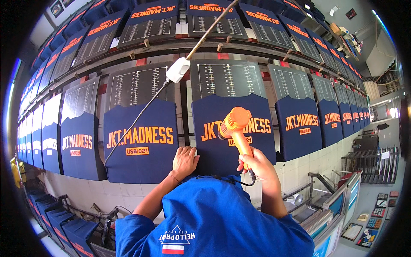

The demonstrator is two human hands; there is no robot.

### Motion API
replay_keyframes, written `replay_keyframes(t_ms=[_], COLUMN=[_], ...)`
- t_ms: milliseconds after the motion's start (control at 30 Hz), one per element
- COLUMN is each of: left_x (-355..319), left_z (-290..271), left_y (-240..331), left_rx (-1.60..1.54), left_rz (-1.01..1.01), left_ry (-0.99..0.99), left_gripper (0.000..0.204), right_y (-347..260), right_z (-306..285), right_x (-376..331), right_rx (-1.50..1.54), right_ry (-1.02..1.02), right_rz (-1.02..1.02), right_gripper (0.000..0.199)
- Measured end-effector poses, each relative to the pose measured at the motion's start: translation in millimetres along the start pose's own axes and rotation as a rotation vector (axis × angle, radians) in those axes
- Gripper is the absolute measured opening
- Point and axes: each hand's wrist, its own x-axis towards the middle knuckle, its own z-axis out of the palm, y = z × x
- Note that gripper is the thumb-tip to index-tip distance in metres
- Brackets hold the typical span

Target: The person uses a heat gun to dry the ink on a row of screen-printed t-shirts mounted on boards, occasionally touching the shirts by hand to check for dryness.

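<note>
My right hand [260,165] is wrapped round the handle of an orange heat gun [238,122], with its black cord trailing down from the grip. The gun is over a navy T-shirt [209,156] with an orange print, its nozzle toward the left part of the lettering. That shirt is stretched on a dark printing board [229,79] with white ruled marks. At the board's near left corner, my left hand [185,162] rests with its thumb apart and its fingers slightly bent, holding nothing that shows. Another printed navy T-shirt [141,165] lies on the board to the left.
A white plug connector [177,70] hangs on a cable above the boards, its black cord crossing the left shirt. Rows of shirt-covered boards run to both sides and behind a metal rail [167,44]. Framed screens [338,205] lean at the lower right.
</note>
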Motion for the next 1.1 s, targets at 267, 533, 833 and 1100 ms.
replay_keyframes(t_ms=[267,533,833,1100], left_x=[0,0,0,-1], left_z=[-4,-4,-4,0], left_y=[0,-1,-1,-4], left_rx=[-0.024,-0.030,-0.040,-0.057], left_rz=[-0.036,-0.048,-0.052,-0.064], left_ry=[-0.028,-0.048,-0.058,-0.007], left_gripper=[0.036,0.036,0.032,0.036], right_y=[-9,-17,-19,-19], right_z=[10,10,20,25], right_x=[5,40,46,48], right_rx=[-0.067,-0.042,-0.037,-0.043], right_ry=[-0.058,-0.003,-0.027,-0.082], right_rz=[0.024,-0.108,-0.106,-0.060], right_gripper=[0.031,0.027,0.026,0.026])
